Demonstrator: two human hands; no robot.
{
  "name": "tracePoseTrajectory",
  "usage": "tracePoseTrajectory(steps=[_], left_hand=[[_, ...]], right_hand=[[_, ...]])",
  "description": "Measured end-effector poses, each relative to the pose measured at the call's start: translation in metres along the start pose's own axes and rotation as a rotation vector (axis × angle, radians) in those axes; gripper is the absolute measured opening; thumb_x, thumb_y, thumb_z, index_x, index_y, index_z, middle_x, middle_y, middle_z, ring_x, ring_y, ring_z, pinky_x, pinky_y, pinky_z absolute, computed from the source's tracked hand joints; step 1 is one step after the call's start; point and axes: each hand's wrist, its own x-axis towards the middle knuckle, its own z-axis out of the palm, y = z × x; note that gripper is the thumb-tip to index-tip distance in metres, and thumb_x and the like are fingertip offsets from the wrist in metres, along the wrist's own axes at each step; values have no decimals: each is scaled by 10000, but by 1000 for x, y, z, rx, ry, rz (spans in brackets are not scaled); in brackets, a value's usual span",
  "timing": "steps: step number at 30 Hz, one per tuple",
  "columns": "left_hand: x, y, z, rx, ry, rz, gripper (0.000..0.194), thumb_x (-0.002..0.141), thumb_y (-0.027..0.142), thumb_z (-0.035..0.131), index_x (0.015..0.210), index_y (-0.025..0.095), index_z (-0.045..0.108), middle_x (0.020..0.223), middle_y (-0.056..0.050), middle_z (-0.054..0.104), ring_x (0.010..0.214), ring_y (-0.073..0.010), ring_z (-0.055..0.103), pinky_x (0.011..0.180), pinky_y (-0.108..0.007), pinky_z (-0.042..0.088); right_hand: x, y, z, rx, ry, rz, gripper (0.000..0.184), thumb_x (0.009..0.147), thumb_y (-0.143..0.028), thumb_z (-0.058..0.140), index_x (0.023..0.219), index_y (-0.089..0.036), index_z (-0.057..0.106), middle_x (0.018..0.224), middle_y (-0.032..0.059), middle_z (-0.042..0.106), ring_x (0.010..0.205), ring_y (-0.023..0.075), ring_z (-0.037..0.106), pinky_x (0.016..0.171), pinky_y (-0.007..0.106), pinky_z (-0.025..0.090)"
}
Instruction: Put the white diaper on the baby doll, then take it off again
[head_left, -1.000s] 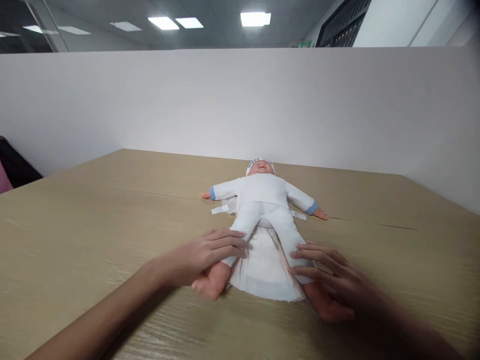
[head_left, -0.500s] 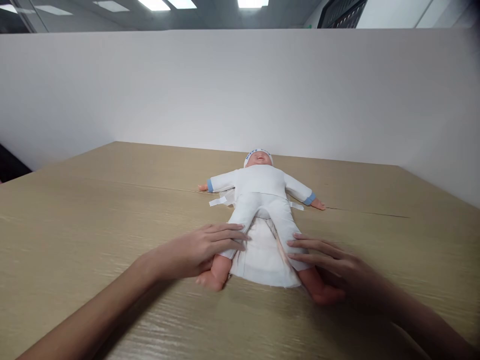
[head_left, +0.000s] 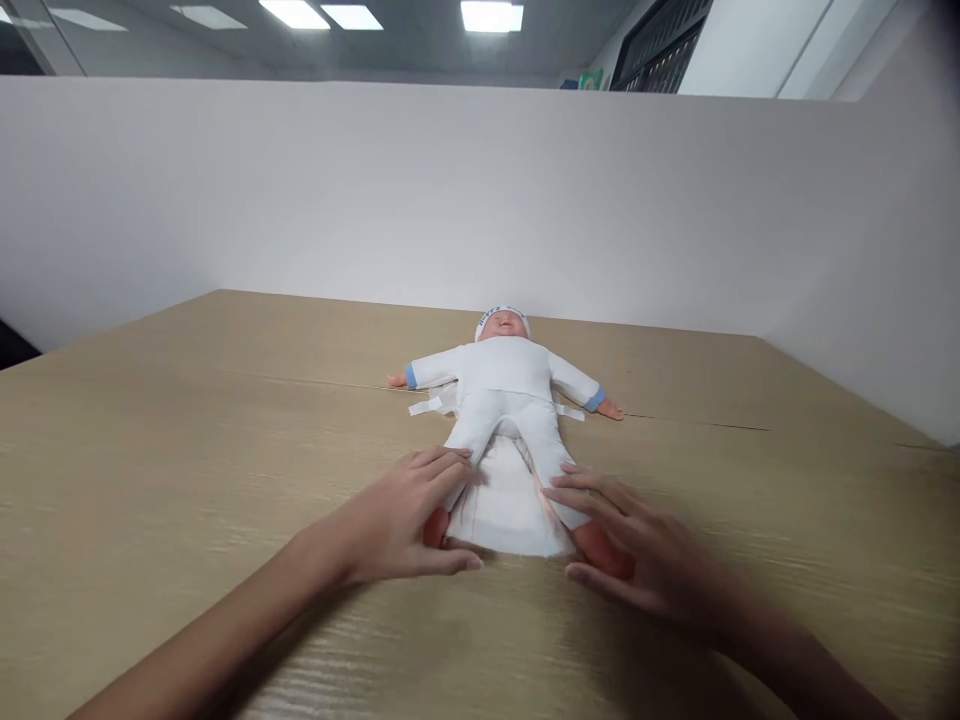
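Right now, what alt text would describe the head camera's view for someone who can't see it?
A white-clothed baby doll lies face up on a wood-grain table, a person's left hand and right hand each touching one of its lower legs. An open white diaper is spread under it, tabs out at both sides; a pale partition stands behind.

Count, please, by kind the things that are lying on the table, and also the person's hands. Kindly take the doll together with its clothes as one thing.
Doll, dressed, lying on its back: 1
Diaper, spread under the doll: 1
Left hand and right hand: 2
Total: 4
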Motion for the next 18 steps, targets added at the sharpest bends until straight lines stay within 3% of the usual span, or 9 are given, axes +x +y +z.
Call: tracePoseTrajectory(steps=[4, 6, 9, 11, 15, 18], left_hand=[[6, 9, 19, 155, 56, -70, 440, 885, 395, 802, 1236, 230, 594, 1460, -144, 632, 1326, -382, 573, 1101, -557, 516], [8, 10, 25, 201, 66, -94, 317, 892, 269, 747, 1171, 229, 602, 1423, -135, 641, 1290, -372, 570, 1078, -544, 516], [12, 11, 25, 190, 93, -98, 146, 957, 218, 658, 1099, 233, 627, 1311, -98, 684, 1227, -343, 567, 1048, -515, 510], [15, 10, 19, 137, 129, -99, 74, 1021, 249, 587, 1071, 241, 641, 1225, -75, 709, 1162, -320, 571, 1021, -495, 507], [33, 2, -1, -20, 262, -107, 231, 1087, 376, 485, 1063, 245, 673, 1139, -64, 713, 1087, -287, 590, 1007, -464, 499], [60, -15, -18, -131, 415, -108, 297, 1048, 453, 542, 1171, 236, 703, 1305, -87, 683, 1262, -309, 569, 1156, -486, 428]], right_hand=[[4, -16, 22, -155, 132, -27, 698, 980, -452, 742, 1612, -275, 505, 1573, 163, 592, 1469, 386, 573, 1116, 572, 598], [8, -20, 32, -208, 185, -30, 634, 985, -335, 715, 1585, -233, 536, 1504, 177, 630, 1454, 386, 574, 1130, 574, 576], [15, -21, 37, -250, 244, -21, 503, 973, -139, 605, 1469, -217, 638, 1398, 165, 685, 1376, 364, 619, 1090, 532, 577], [21, -19, 33, -221, 246, 4, 410, 987, -104, 543, 1342, -232, 702, 1309, 142, 718, 1245, 330, 674, 1007, 477, 587], [48, -9, 10, -17, 289, 91, 227, 1062, -205, 486, 1073, -232, 711, 1012, 81, 717, 907, 254, 675, 804, 378, 541], [83, 3, -8, 154, 438, 97, 240, 1075, -322, 480, 972, -221, 673, 1016, 88, 674, 946, 257, 650, 872, 382, 518]])
